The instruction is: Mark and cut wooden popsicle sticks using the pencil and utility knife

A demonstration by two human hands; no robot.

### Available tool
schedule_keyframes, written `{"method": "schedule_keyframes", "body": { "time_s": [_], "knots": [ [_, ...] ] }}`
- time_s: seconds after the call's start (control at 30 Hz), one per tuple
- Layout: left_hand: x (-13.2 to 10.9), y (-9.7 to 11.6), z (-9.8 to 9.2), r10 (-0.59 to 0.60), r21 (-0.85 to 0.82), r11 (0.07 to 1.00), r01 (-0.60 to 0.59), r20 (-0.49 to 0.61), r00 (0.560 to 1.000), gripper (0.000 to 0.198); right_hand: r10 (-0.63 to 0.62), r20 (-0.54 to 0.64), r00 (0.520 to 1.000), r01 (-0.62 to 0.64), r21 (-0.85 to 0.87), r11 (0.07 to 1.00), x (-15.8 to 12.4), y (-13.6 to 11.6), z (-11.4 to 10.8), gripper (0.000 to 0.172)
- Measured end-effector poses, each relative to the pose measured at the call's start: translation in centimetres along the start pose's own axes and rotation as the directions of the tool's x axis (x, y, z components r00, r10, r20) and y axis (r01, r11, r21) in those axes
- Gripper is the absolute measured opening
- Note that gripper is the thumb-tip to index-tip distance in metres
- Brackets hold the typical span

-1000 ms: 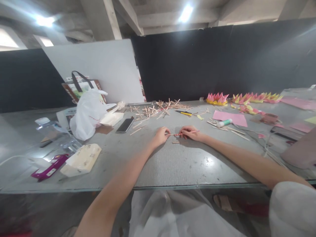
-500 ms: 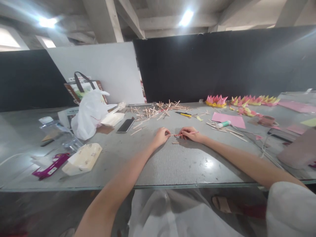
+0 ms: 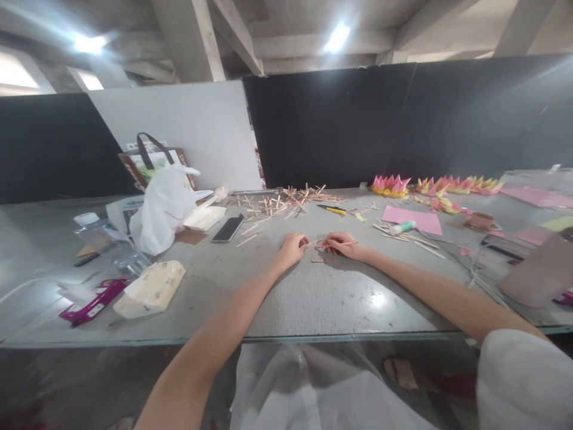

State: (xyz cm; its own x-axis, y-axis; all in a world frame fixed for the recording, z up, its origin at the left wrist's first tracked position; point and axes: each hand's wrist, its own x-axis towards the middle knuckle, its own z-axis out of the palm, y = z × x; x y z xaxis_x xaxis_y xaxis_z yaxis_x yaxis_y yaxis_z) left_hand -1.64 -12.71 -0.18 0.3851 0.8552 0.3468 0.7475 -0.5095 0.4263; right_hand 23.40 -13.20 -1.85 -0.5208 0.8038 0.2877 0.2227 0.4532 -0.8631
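Pencil-shaped tool [image 3: 350, 243] and thin wooden stick [image 3: 316, 242], nearly in one line half a second ago, now show as two: the tool's reddish tip sits slightly below the stick, both in the gap between the hands.

Findings from my remote post, by size. Tabletop [image 3: 304, 310]: grey, with a glossy patch; I judge that a light piece could skid if let go. Heap of sticks [image 3: 308, 194]: loose and crossed, beyond the hands; a careless reach could scatter it. Right hand [image 3: 342, 245]: grip clamped around the tool, resting low over the tabletop; if it bears down too hard, the tip could slip off so narrow a face. Left hand [image 3: 294, 249]: grip pinched on one end of the stick; a slack pinch could let it roll or swivel under the tip. Whether the stick's far end touches the right fingers, I cannot tell. Short loose piece [image 3: 317, 260]: just in front of the gap; a shifting wrist could knock it.
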Motion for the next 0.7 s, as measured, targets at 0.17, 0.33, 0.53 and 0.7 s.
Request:
{"method": "schedule_keyframes", "body": {
  "time_s": [0.17,0.33,0.53,0.7],
  "knots": [
    [0.0,-0.2,-0.2,0.0,0.019,1.0,0.0,0.001,1.0,0.013,-0.003,-0.009,1.0,0.002,-0.072,0.997,-0.1,-0.4,0.2,0.028],
    [-0.1,-0.3,0.0,-0.005,0.055,0.998,0.005,0.01,1.0,0.023,-0.103,-0.005,0.995,0.099,-0.223,0.97,-0.4,-1.0,0.1,0.032],
    [0.2,-0.8,0.3,-0.009,0.057,0.998,0.008,0.014,1.0,0.021,-0.14,0.005,0.99,0.134,-0.323,0.937,-0.3,-1.3,0.1,0.036],
    [0.2,-1.1,0.3,0.007,0.027,1.0,-0.007,0.01,1.0,0.02,-0.153,0.03,0.988,0.155,-0.328,0.932,-0.3,-1.1,0.0,0.038]
  ]
}}
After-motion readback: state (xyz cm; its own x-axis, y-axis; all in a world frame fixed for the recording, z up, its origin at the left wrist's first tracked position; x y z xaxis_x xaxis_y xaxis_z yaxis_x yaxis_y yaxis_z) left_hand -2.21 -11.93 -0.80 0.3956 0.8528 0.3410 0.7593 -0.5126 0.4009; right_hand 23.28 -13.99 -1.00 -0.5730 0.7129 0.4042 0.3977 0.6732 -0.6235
